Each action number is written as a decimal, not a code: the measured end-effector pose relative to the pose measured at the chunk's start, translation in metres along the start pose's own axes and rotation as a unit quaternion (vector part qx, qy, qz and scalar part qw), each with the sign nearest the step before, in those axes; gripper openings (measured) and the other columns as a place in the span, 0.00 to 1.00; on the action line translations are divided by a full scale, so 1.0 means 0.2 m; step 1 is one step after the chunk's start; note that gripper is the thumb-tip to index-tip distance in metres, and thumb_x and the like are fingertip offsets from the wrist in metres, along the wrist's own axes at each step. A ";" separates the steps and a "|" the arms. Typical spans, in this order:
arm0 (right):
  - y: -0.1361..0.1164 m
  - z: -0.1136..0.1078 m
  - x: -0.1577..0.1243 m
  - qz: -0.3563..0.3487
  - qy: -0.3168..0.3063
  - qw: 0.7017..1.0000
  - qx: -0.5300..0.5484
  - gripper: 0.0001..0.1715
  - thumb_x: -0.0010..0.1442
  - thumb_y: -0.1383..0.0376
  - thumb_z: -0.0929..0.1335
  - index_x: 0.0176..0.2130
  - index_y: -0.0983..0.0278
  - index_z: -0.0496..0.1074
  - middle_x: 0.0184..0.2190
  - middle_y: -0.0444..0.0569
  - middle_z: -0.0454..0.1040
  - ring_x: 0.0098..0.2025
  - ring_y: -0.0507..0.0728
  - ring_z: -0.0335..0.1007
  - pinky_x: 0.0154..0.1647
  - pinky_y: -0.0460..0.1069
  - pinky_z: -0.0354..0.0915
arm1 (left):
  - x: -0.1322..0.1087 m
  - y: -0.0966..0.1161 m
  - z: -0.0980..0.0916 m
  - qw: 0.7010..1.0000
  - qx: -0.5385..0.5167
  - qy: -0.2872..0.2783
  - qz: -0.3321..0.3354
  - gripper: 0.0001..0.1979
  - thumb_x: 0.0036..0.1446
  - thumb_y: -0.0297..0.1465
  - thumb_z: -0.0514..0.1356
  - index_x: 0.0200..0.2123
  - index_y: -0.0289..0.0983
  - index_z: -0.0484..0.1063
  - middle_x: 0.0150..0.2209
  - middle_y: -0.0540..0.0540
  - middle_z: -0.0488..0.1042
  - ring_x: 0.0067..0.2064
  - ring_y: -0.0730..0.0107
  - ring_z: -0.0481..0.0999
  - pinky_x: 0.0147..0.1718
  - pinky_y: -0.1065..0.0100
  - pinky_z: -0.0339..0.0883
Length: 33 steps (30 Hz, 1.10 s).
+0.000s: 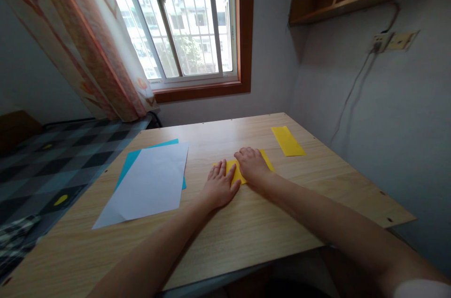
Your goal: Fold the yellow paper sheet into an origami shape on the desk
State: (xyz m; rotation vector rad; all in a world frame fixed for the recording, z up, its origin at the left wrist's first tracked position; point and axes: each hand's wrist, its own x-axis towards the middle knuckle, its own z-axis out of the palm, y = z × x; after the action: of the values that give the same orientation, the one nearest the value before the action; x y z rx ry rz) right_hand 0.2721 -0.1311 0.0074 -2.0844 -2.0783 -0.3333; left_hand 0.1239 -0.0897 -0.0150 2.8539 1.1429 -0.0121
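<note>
A strip of yellow paper [238, 176] lies on the wooden table in front of me, partly covered by both hands. Fingers spread, my left hand [220, 185] rests flat over its left part. My right hand [252, 165] presses on the middle of the strip, its fingers bent and close together; the fingertips and the paper below them are partly hidden. The strip's right end sticks out beyond that hand. Farther back on the right lies a second yellow paper strip [288, 141], touched by neither hand.
To the left, a white sheet [151, 185] overlaps a blue sheet [130, 164] on the table [225, 241]. A checkered bed [81, 148] adjoins the table's left side. Behind are a window and a curtain [88, 40]; a plugged-in cable [352, 87] hangs on the right wall.
</note>
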 end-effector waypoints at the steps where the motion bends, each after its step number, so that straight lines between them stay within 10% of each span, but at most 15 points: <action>1: -0.02 0.02 0.00 -0.004 -0.001 1.000 -0.003 0.19 0.65 0.69 0.58 0.52 0.66 0.68 0.54 0.60 0.69 0.55 0.64 0.61 0.55 0.56 0.54 | 0.00 0.00 0.00 1.000 0.001 0.000 -0.001 0.33 0.65 0.47 0.42 0.67 0.35 0.51 0.69 0.35 0.46 0.69 0.46 0.43 0.65 0.49 0.40; 8: -0.03 0.14 -0.06 -0.004 -0.042 0.999 -0.021 0.28 0.68 0.64 0.54 0.63 0.66 0.60 0.64 0.60 0.58 0.67 0.68 0.47 0.64 0.64 0.42 | 0.00 0.00 0.01 1.000 0.011 0.001 0.000 0.34 0.65 0.47 0.42 0.67 0.34 0.50 0.69 0.31 0.45 0.69 0.45 0.43 0.64 0.50 0.40; 24: 0.47 0.15 -0.26 0.086 -0.035 0.987 -0.128 0.27 0.67 0.69 0.54 0.61 0.62 0.63 0.62 0.57 0.62 0.64 0.66 0.53 0.61 0.63 0.47 | 0.00 0.00 0.02 1.000 0.011 -0.001 -0.003 0.34 0.65 0.48 0.41 0.68 0.35 0.50 0.69 0.34 0.43 0.69 0.46 0.42 0.65 0.51 0.40; 33: 0.13 -0.01 -0.15 -0.012 0.019 0.998 0.058 0.23 0.67 0.67 0.57 0.58 0.67 0.67 0.56 0.58 0.69 0.59 0.59 0.60 0.61 0.53 0.52 | 0.00 -0.01 0.03 1.000 -0.005 0.007 0.004 0.35 0.64 0.48 0.42 0.67 0.32 0.51 0.69 0.34 0.45 0.69 0.44 0.42 0.65 0.51 0.39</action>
State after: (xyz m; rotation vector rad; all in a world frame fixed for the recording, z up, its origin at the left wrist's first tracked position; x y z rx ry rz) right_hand 0.2987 -0.1608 0.0009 -1.9730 -2.0517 -0.2470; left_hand 0.1234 -0.0881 -0.0208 2.8551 1.1316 0.0148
